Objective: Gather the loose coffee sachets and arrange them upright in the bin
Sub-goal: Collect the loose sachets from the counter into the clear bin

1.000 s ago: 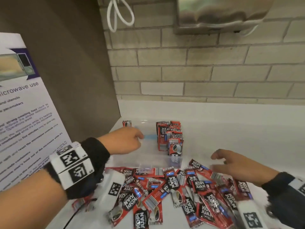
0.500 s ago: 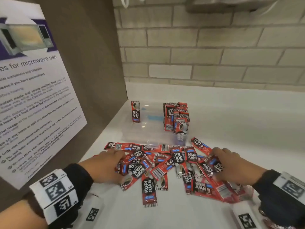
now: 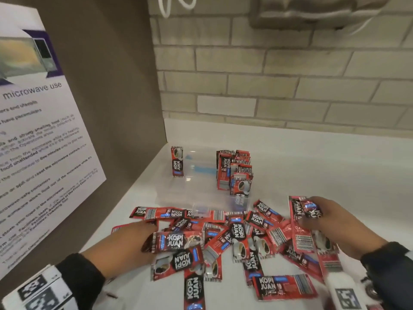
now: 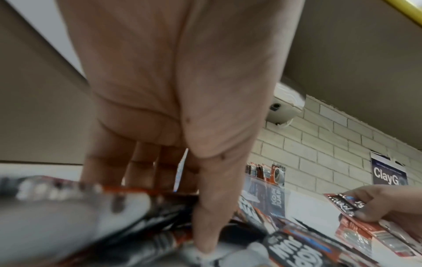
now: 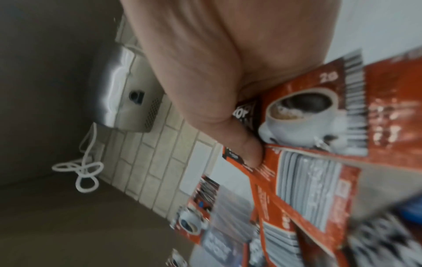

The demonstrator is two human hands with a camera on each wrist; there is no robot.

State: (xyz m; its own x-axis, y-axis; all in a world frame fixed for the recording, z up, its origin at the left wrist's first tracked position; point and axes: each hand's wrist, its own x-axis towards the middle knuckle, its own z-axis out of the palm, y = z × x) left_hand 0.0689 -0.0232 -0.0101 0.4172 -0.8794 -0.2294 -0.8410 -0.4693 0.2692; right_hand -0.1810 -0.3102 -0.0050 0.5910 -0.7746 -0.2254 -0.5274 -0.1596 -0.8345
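Loose red-and-black coffee sachets lie in a heap on the white counter. Behind them stands the clear plastic bin. A row of upright sachets fills its right side, and a single sachet stands at its far left corner. My left hand is at the heap's left edge, its thumb on top of sachets and its fingers under them. My right hand grips a few sachets raised at the heap's right edge, with its thumb pinching them.
A brown side panel with a microwave notice closes off the left. The brick wall runs behind the counter, with a metal wall unit and a white cord above. Bare white counter lies right of the bin.
My left hand came back from the bin down into the heap's left side. My right hand dropped onto the heap, closed on a few sachets and raised them.
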